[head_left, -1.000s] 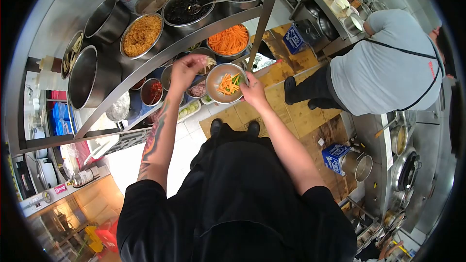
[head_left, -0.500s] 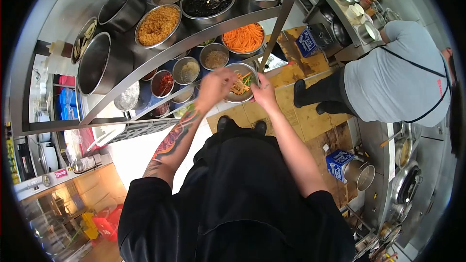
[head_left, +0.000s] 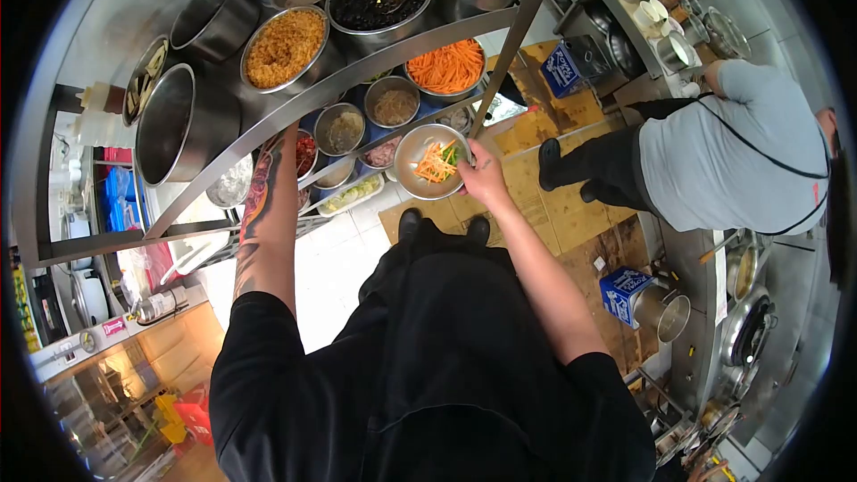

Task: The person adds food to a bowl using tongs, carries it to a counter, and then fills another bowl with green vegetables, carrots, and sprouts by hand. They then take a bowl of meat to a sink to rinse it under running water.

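Observation:
In my right hand [head_left: 483, 175] is a round metal bowl [head_left: 410, 148], gripped at its right rim. Orange carrot strips [head_left: 435, 163] and some green pieces lie in it. My tattooed left forearm [head_left: 273, 196] reaches up beneath the upper shelf, whose metal edge hides the hand and fingers. Nearest to that arm are a bowl of white powder [head_left: 230, 182] and a container of chopped red food [head_left: 305, 153]. Beyond the held bowl, a large bowl of shredded carrot [head_left: 445, 66] stands on the lower level.
On the upper shelf [head_left: 357, 66] stand deep metal pots, a bowl of golden crumbly food [head_left: 287, 46] and a pot of dark food with a spoon [head_left: 379, 4]. A co-worker [head_left: 728, 152] in a grey shirt stands at the right. Blue boxed tins [head_left: 628, 295] sit on the floor.
My left hand has left the bowl, moving left and up out of sight under the shelf. My right hand still holds the bowl, now slightly lower and tilted more toward me.

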`<state>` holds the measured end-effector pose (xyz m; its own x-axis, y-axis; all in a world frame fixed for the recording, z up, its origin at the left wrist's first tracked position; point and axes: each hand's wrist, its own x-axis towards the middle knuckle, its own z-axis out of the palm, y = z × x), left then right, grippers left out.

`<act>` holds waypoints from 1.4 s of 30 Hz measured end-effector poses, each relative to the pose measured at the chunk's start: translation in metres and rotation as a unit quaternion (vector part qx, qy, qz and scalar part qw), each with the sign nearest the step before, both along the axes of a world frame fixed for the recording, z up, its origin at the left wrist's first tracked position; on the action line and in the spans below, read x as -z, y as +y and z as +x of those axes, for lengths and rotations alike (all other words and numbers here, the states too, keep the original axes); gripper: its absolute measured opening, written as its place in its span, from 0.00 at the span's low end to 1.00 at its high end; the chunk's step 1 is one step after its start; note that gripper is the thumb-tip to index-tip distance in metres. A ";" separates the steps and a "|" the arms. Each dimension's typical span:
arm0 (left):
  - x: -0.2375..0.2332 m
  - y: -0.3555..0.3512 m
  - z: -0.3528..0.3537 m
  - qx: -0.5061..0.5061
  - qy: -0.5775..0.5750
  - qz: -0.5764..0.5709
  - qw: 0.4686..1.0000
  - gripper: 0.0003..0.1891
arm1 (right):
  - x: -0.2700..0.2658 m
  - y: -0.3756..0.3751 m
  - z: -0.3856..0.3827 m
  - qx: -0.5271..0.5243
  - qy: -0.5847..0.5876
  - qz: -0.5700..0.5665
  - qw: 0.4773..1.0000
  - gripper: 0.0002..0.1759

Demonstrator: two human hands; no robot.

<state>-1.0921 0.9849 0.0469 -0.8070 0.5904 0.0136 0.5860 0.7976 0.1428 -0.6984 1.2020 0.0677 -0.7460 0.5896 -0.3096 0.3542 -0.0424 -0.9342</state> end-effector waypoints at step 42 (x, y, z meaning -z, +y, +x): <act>-0.040 -0.025 -0.003 0.015 -0.583 0.587 0.561 0.21 | -0.015 -0.031 -0.079 -0.035 0.069 -0.030 0.997 0.26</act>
<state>-1.0949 0.9603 0.0871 -0.6612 0.7406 -0.1196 -0.4421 -0.2558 0.8597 -0.7778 1.1714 0.0830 -0.8224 0.5180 -0.2350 0.2271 -0.0798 -0.9706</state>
